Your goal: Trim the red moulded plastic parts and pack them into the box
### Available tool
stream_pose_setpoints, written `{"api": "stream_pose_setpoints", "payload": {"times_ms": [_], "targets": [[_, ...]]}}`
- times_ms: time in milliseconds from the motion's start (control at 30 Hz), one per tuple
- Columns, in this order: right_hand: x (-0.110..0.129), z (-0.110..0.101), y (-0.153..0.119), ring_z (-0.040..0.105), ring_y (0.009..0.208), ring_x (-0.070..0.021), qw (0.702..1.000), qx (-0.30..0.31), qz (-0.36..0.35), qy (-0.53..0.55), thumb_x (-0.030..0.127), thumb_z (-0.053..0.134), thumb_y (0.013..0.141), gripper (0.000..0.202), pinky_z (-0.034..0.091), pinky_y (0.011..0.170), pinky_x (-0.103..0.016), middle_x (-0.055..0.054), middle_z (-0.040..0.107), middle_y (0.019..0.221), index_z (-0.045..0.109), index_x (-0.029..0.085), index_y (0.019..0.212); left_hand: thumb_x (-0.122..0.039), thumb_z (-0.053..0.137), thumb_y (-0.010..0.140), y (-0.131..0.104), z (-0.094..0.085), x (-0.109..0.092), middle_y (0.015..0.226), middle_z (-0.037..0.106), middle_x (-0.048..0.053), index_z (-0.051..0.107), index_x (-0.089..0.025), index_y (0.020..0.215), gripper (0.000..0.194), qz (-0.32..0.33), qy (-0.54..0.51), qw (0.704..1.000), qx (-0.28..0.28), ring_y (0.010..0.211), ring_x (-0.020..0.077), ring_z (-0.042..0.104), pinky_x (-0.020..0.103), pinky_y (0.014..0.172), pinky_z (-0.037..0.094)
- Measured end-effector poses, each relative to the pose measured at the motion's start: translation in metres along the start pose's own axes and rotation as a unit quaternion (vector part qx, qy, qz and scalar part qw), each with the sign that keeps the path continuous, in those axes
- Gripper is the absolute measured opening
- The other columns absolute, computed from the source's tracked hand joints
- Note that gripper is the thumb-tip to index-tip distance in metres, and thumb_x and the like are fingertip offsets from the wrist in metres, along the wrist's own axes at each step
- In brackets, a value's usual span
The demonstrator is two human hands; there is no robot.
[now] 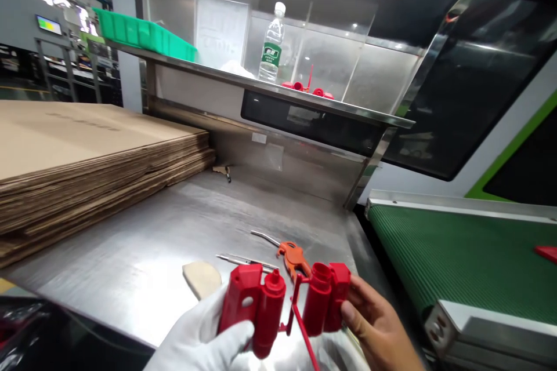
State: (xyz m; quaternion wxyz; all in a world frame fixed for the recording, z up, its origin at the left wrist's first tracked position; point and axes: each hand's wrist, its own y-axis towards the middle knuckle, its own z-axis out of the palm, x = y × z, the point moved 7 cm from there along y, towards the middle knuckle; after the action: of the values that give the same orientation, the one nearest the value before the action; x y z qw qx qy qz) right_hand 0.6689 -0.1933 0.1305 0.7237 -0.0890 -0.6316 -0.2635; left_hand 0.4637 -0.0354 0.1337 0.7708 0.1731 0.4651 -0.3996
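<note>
My left hand (pixel 204 339), in a white glove, grips the left half of a red moulded plastic part (pixel 252 304). A thin red runner (pixel 300 316) joins it to a matching right half (pixel 324 295), which my bare right hand (pixel 376 324) holds. Both hands keep the piece just above the front edge of the steel table (pixel 143 255). Right behind the part lie an orange air blow gun (pixel 293 255) with a bent metal nozzle and a thin metal tool (pixel 246 261).
A tall stack of flat cardboard (pixel 87 156) fills the table's left. A beige pad (pixel 201 277) lies near my left hand. On the shelf above stand a water bottle (pixel 272 43), small red parts (pixel 307 88) and a green tray (pixel 143 35). A green conveyor belt (pixel 456 255) runs on the right.
</note>
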Motion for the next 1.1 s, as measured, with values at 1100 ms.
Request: {"api": "stream_pose_setpoints", "payload": {"times_ms": [1100], "targets": [[0.035, 0.067, 0.045, 0.066, 0.057, -0.0190, 0.993, -0.033, 0.113, -0.004, 0.036, 0.066, 0.093, 0.079, 0.056, 0.044, -0.026, -0.007, 0.068, 0.074, 0.025, -0.001, 0.149, -0.005, 0.061, 0.089, 0.011, -0.044, 0.040, 0.098, 0.080, 0.021, 0.021, -0.010, 0.160, 0.082, -0.166, -0.226, 0.952, -0.120, 0.086, 0.0372, 0.077, 0.043, 0.071, 0.068]]}}
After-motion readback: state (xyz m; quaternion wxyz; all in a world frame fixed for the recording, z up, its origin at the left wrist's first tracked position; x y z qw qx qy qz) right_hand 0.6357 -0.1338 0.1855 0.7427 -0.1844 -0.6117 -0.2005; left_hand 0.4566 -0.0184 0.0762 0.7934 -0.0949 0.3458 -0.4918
